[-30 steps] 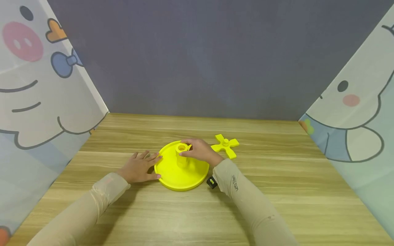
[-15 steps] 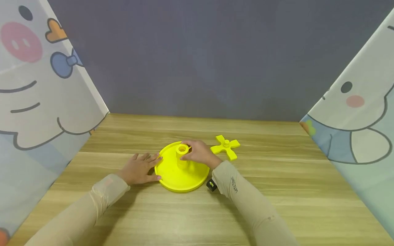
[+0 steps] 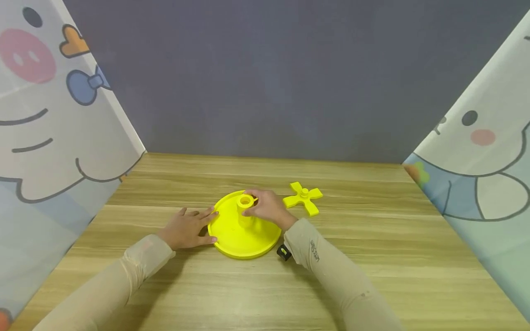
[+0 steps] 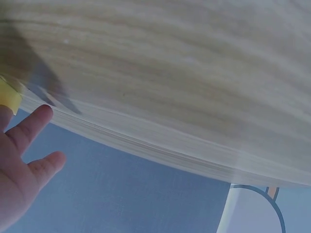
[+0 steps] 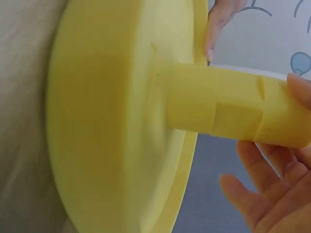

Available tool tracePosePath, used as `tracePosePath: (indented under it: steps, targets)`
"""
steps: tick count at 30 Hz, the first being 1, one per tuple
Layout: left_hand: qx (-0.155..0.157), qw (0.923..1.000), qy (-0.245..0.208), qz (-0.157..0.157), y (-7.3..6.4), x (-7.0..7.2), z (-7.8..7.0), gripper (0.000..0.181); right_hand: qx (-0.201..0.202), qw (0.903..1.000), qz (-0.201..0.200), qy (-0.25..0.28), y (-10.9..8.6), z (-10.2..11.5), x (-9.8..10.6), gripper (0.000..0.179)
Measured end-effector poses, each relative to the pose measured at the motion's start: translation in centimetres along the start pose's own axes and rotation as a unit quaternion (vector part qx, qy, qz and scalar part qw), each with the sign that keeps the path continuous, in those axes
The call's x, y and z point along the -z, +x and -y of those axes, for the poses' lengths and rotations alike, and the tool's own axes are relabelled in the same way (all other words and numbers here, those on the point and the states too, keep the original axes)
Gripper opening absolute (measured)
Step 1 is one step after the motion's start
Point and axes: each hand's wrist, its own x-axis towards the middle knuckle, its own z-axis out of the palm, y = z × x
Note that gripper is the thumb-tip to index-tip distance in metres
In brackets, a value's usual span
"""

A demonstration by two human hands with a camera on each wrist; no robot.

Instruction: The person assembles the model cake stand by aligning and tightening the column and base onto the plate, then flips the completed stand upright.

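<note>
A round yellow dish [image 3: 232, 239] lies on the wooden table, with a hollow yellow post [image 3: 244, 208] standing upright at its middle. My right hand [image 3: 267, 205] pinches the top of that post between thumb and fingers. The right wrist view shows the post [image 5: 233, 112] close up, jutting from the dish [image 5: 107, 126], with my fingers [image 5: 269, 187] beside it. My left hand [image 3: 188, 226] lies flat on the table, fingers straight, touching the dish's left rim. In the left wrist view the left hand's fingers [image 4: 26, 145] are straight next to a yellow edge [image 4: 8, 99].
A yellow four-bladed cross piece [image 3: 303, 197] lies on the table just right of the dish. A small black object [image 3: 283, 252] sits under my right wrist. Cartoon-printed panels [image 3: 58, 115] wall the left and right sides, with a grey wall behind.
Almost nothing moved. Both hands keep their places at the dish and post; the view shifted slightly.
</note>
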Motion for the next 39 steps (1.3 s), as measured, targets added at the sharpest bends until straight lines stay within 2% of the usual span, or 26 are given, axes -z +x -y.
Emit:
tracePosePath:
  steps: [3,7,11,15,24,29,35,39]
  targets:
    - [0.001,1.0000,-0.001,0.000,-0.1,0.1,0.0,0.079,0.003,0.9995,0.025,0.017,0.1,-0.3,0.1,0.062]
    - [0.000,1.0000,-0.003,-0.002,-0.3,-0.1,0.2,0.079,-0.005,0.9982,0.051,0.031,0.1,-1.1,1.2,0.067]
    - [-0.002,0.9999,-0.002,-0.015,-0.5,-0.5,0.4,0.079,-0.029,0.9986,0.019,0.039,-0.2,-2.2,3.0,0.069]
    - [-0.003,0.9997,-0.005,-0.023,-0.5,-0.7,0.5,0.079,-0.036,0.9988,-0.008,0.031,-0.8,-3.3,4.6,0.067]
    - [-0.007,0.9996,-0.002,-0.028,-0.2,-0.6,0.5,0.080,-0.041,0.9976,-0.049,-0.026,-2.5,-6.7,7.4,0.058]
    - [-0.010,0.9995,-0.004,-0.030,-0.2,-0.6,0.5,0.079,-0.067,0.9958,-0.061,-0.010,-3.4,-8.7,8.2,0.058]
    - [-0.012,0.9995,-0.003,-0.027,-0.2,-0.6,0.5,0.080,-0.084,0.9943,-0.066,-0.005,-4.3,-9.9,8.7,0.057]
    - [-0.012,0.9996,-0.003,-0.026,-0.2,-0.7,0.4,0.079,-0.129,0.9891,-0.072,-0.001,-4.5,-10.4,8.8,0.054]
